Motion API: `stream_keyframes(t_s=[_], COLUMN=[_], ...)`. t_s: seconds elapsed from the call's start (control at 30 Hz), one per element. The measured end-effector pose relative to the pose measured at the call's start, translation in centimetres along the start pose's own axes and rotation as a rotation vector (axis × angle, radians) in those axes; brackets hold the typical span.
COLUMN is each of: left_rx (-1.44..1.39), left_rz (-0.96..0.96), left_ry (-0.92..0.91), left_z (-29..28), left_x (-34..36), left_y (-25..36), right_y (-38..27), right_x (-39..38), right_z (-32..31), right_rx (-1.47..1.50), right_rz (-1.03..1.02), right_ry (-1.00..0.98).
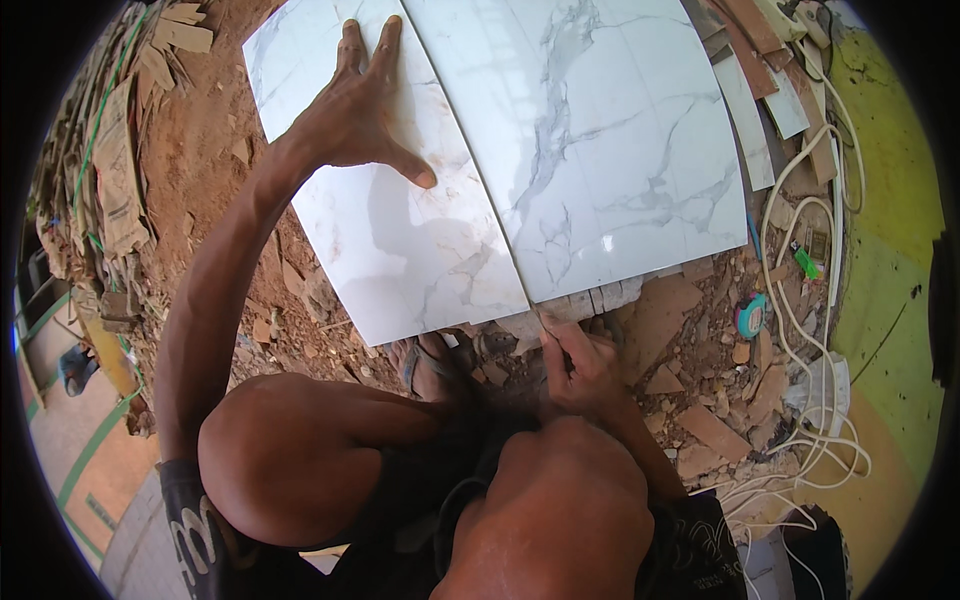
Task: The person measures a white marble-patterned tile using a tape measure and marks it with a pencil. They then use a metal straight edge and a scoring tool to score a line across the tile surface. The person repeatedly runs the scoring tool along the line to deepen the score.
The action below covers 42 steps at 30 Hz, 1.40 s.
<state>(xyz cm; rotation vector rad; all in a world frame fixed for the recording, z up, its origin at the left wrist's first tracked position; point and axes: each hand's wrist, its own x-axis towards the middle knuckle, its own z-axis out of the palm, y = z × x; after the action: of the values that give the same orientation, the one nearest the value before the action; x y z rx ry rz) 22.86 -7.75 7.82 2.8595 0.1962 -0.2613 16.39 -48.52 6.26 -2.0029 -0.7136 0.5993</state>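
My left hand (365, 125) lies with fingers and thumb spread on the left white marble-patterned tile (410, 260), close to a long straight seam. The larger white veined tile (630, 150) lies on the other side of that seam. My right hand (580, 365) is at the near end of the seam, fingers curled together against the tile edge; whatever is in them is too small or hidden to make out. Broken pale slabs (610, 295) show under the tiles. My bent knees and a sandalled foot (425, 370) are just below.
Rubble and tile shards (710, 430) cover the soil around me. A teal tape measure (750, 316), a green object (805, 262) and tangled white cables (830, 410) lie at the right beside painted flooring. Tile offcuts (760, 80) pile at upper right, flattened cardboard (120, 170) at the left.
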Motion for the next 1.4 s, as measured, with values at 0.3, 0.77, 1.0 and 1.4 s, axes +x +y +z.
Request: stream_keyframes(t_s=[0.3, 0.77, 1.0, 1.4], left_rx=[0.002, 0.144, 0.027, 0.152], left_rz=[-0.019, -0.113, -0.01, -0.18], left_ry=[-0.009, -0.305, -0.045, -0.372], left_z=[-0.3, -3.2, -0.6, -4.2], left_x=[0.0, 0.9, -0.2, 0.6], left_y=[0.2, 2.5, 0.0, 3.0], right_y=[-0.4, -0.8, -0.5, -1.4], right_x=[0.3, 0.5, 0.8, 0.9], right_z=[0.3, 0.2, 0.5, 0.2], right_rx=[-0.003, -0.033, -0.083, -0.041], right_rz=[-0.007, 0.032, -0.005, 0.057], right_ry=[0.007, -0.035, -0.044, -0.081])
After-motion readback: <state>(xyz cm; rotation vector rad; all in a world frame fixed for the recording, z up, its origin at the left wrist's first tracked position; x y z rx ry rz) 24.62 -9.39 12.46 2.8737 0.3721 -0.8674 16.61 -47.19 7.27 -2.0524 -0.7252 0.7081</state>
